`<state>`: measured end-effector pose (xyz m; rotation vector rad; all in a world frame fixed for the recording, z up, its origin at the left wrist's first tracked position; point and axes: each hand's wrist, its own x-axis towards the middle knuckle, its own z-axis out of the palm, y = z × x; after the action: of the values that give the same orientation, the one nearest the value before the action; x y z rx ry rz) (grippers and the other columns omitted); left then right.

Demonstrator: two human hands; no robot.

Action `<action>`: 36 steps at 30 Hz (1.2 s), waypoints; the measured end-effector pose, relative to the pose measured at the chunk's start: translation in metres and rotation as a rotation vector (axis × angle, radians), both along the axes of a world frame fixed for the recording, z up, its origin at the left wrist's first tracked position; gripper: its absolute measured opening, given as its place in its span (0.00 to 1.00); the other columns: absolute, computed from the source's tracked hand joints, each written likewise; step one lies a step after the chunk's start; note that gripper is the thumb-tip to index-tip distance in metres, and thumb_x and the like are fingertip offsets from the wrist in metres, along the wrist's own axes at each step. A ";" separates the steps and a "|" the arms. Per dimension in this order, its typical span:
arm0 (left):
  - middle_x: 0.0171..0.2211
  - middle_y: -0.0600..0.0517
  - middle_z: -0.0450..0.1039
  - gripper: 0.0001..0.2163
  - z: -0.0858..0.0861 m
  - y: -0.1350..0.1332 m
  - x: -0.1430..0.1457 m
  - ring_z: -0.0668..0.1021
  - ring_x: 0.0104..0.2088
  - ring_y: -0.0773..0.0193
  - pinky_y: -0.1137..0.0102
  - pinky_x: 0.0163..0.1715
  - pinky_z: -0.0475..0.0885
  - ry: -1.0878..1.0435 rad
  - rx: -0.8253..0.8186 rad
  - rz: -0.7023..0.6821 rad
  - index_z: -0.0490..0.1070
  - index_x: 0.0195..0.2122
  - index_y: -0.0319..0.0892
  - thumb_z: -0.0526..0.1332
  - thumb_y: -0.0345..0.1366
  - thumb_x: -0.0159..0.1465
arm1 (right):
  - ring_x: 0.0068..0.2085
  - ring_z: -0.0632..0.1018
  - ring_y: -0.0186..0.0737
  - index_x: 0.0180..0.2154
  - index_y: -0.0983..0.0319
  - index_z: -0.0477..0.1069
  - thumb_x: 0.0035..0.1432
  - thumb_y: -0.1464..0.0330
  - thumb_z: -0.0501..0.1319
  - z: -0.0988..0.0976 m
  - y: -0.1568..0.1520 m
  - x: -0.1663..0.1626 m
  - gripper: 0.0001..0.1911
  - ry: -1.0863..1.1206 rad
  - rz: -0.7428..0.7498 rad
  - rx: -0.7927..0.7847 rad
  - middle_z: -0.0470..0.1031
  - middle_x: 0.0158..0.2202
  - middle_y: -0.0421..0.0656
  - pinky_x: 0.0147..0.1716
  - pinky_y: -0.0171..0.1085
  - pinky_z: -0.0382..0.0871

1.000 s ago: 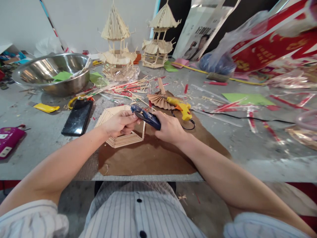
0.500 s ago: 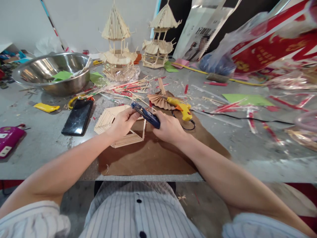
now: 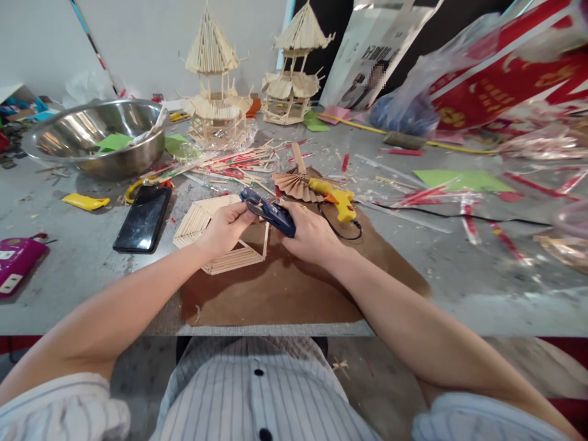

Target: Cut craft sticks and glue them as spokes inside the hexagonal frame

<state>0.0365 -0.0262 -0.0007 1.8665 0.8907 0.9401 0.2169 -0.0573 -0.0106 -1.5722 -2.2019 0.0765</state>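
A blue pliers-like cutter [image 3: 271, 214] is gripped by my right hand [image 3: 310, 233], its head pointing up and left. My left hand [image 3: 225, 229] is closed in a pinch at the cutter's head; what its fingertips hold is too small and hidden to make out. Under my left hand lies a flat, many-sided frame of thin wooden sticks [image 3: 236, 260], partly covered by the hand. The frame rests partly on a brown sheet [image 3: 285, 300], below both hands.
Beyond my hands lie a yellow glue gun [image 3: 340, 205] with a black cord, a folded paper fan [image 3: 294, 185] and scattered sticks [image 3: 239, 160]. A phone [image 3: 143, 218] and steel bowl [image 3: 92, 162] sit to the left. Two stick pagodas [image 3: 214, 110] stand at the back.
Both hands and the cutter stay almost in place; the cutter's head has turned slightly and shows more of its side. The whole view has shifted a little.
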 end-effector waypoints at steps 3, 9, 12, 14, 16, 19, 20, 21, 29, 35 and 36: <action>0.12 0.59 0.52 0.11 0.001 0.000 -0.002 0.57 0.14 0.75 0.78 0.14 0.52 -0.047 -0.166 -0.054 0.64 0.24 0.40 0.54 0.42 0.57 | 0.45 0.70 0.48 0.49 0.65 0.58 0.41 0.71 0.53 0.000 0.000 0.001 0.29 -0.001 0.017 0.003 0.69 0.45 0.50 0.42 0.44 0.64; 0.12 0.61 0.48 0.11 -0.001 0.005 -0.005 0.51 0.12 0.78 0.78 0.13 0.47 -0.182 -0.407 -0.202 0.63 0.25 0.39 0.58 0.43 0.53 | 0.44 0.71 0.48 0.48 0.65 0.59 0.40 0.71 0.53 0.002 -0.001 0.000 0.28 -0.028 -0.006 -0.019 0.69 0.44 0.50 0.40 0.43 0.65; 0.11 0.62 0.45 0.13 -0.002 0.008 -0.008 0.49 0.12 0.78 0.79 0.12 0.46 -0.235 -0.538 -0.267 0.63 0.25 0.39 0.59 0.44 0.52 | 0.44 0.71 0.48 0.47 0.65 0.59 0.40 0.71 0.53 0.003 -0.002 -0.001 0.27 -0.039 -0.004 -0.024 0.69 0.44 0.50 0.39 0.43 0.65; 0.12 0.63 0.43 0.13 -0.001 0.009 -0.009 0.48 0.12 0.79 0.80 0.12 0.44 -0.256 -0.626 -0.329 0.63 0.25 0.39 0.60 0.45 0.51 | 0.43 0.71 0.48 0.47 0.65 0.59 0.40 0.71 0.53 0.003 -0.002 0.000 0.27 -0.041 0.008 -0.020 0.69 0.44 0.50 0.39 0.43 0.64; 0.12 0.63 0.42 0.13 0.000 0.009 -0.010 0.47 0.12 0.79 0.80 0.11 0.44 -0.264 -0.674 -0.370 0.63 0.25 0.39 0.61 0.45 0.50 | 0.43 0.71 0.48 0.47 0.65 0.59 0.40 0.71 0.53 0.002 -0.001 0.000 0.27 -0.042 0.020 -0.008 0.70 0.44 0.50 0.39 0.43 0.64; 0.12 0.63 0.42 0.13 0.001 0.009 -0.010 0.48 0.12 0.79 0.80 0.11 0.44 -0.263 -0.673 -0.362 0.63 0.24 0.39 0.61 0.44 0.51 | 0.43 0.72 0.47 0.47 0.64 0.59 0.40 0.71 0.53 0.001 -0.001 0.000 0.26 -0.043 0.019 0.009 0.70 0.43 0.49 0.38 0.42 0.65; 0.12 0.63 0.43 0.13 0.002 0.009 -0.010 0.48 0.12 0.79 0.80 0.11 0.44 -0.259 -0.664 -0.351 0.63 0.24 0.39 0.61 0.44 0.51 | 0.42 0.72 0.46 0.47 0.63 0.59 0.41 0.71 0.53 0.001 -0.001 0.000 0.26 -0.045 0.015 0.010 0.70 0.43 0.49 0.37 0.41 0.65; 0.11 0.63 0.43 0.13 0.001 0.009 -0.009 0.48 0.12 0.79 0.80 0.11 0.44 -0.256 -0.653 -0.340 0.63 0.24 0.39 0.61 0.44 0.51 | 0.42 0.72 0.46 0.47 0.63 0.59 0.41 0.71 0.53 0.001 -0.001 0.000 0.26 -0.049 0.008 0.008 0.70 0.43 0.49 0.37 0.41 0.65; 0.12 0.62 0.48 0.12 0.002 0.007 -0.007 0.51 0.12 0.79 0.79 0.11 0.46 -0.258 -0.510 -0.278 0.64 0.25 0.39 0.60 0.43 0.52 | 0.38 0.74 0.47 0.45 0.64 0.61 0.40 0.70 0.53 0.003 -0.001 0.001 0.25 -0.084 -0.038 -0.029 0.73 0.37 0.47 0.33 0.39 0.65; 0.12 0.61 0.47 0.10 0.000 0.005 -0.003 0.51 0.12 0.77 0.78 0.11 0.46 -0.189 -0.371 -0.154 0.62 0.25 0.40 0.56 0.42 0.56 | 0.35 0.74 0.47 0.43 0.63 0.62 0.42 0.70 0.53 0.006 -0.002 -0.002 0.22 -0.119 -0.083 -0.065 0.73 0.34 0.47 0.31 0.39 0.63; 0.12 0.61 0.47 0.10 0.000 0.004 -0.002 0.52 0.12 0.77 0.78 0.12 0.46 -0.162 -0.349 -0.131 0.62 0.25 0.40 0.55 0.42 0.56 | 0.35 0.74 0.47 0.43 0.63 0.62 0.42 0.69 0.53 0.006 -0.003 -0.002 0.21 -0.126 -0.093 -0.070 0.73 0.34 0.47 0.30 0.38 0.63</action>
<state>0.0344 -0.0222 -0.0005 1.5096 0.7690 0.7863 0.2149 -0.0598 -0.0044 -1.7597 -2.2387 0.0274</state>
